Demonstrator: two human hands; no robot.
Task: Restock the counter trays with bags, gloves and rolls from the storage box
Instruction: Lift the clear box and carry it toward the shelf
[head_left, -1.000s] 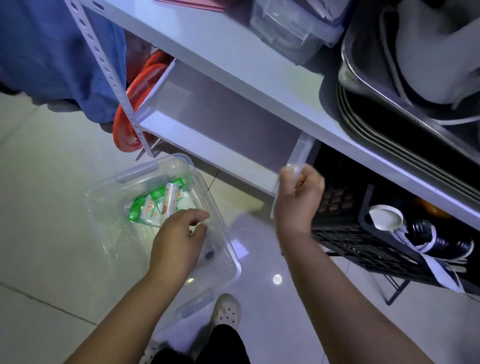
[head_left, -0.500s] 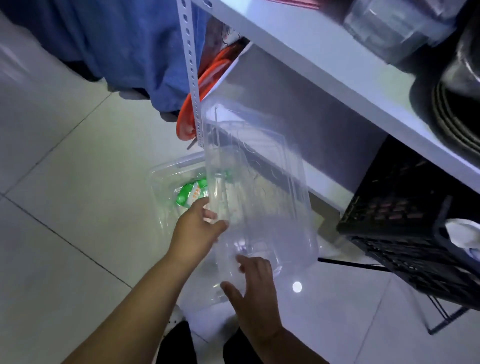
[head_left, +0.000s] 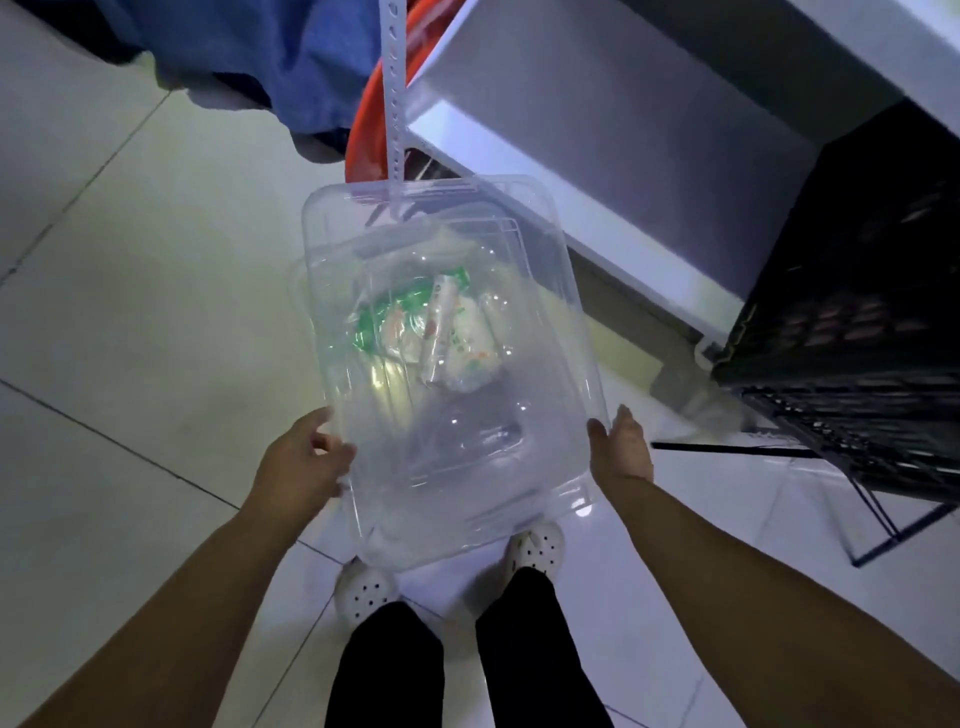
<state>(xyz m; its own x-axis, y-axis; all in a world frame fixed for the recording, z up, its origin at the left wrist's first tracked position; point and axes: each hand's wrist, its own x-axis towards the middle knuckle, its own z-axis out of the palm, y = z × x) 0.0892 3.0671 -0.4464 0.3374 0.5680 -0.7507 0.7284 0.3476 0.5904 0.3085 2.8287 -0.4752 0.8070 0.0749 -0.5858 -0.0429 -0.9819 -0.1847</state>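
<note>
A clear plastic lid (head_left: 524, 467) lies flat over the clear storage box (head_left: 332, 249) on the floor in front of my feet. Through the lid I see green and white packets (head_left: 431, 322) lying in the box. My left hand (head_left: 301, 457) grips the lid's near left edge. My right hand (head_left: 621, 447) holds its near right edge, fingers pressed along the rim. Whether the lid rests on the box or hovers just above it I cannot tell.
A white metal shelf unit (head_left: 597, 171) with a perforated post (head_left: 392, 93) stands just behind the box. A black plastic crate (head_left: 852, 312) sits to the right under the shelf. Blue cloth (head_left: 270, 52) and an orange round thing (head_left: 366, 135) lie at the back left. White tiled floor (head_left: 130, 312) spreads left.
The lid, held upright half a second ago, has swung down flat over the box. My right hand has shifted from the lid's bottom to its right edge. The camera now looks more steeply down.
</note>
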